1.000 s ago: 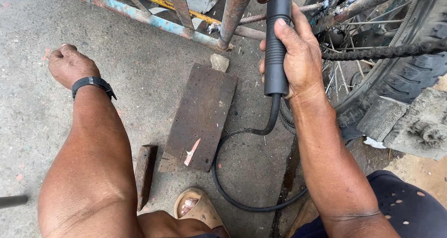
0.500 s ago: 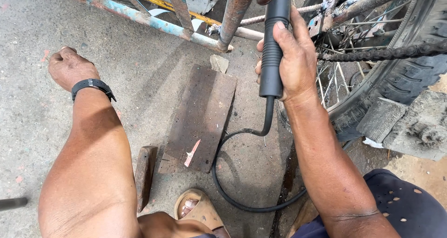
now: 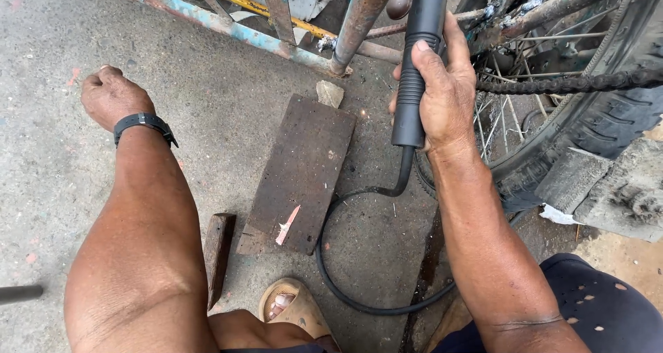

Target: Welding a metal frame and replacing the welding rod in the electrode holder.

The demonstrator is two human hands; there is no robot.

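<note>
My right hand (image 3: 445,94) grips the black ribbed handle of a welding electrode holder (image 3: 414,70), held upright close to a rusty vertical metal post (image 3: 359,22). A black cable (image 3: 366,284) runs from the handle's bottom and loops over the ground. My left hand (image 3: 110,94) is closed in a fist and rests on the concrete at the left, holding nothing, with a black band on the wrist. A flat rusty metal plate (image 3: 300,167) lies on the ground between my arms.
A rusty frame with blue paint (image 3: 235,25) crosses the top. A wheel with tyre (image 3: 608,118), spokes and chain (image 3: 566,84) stands at the right. A small stone (image 3: 329,93), a short metal piece (image 3: 218,246) and my sandalled foot (image 3: 290,308) are below.
My right hand has shifted the holder slightly left and up toward the post. My left fist stays on the ground.
</note>
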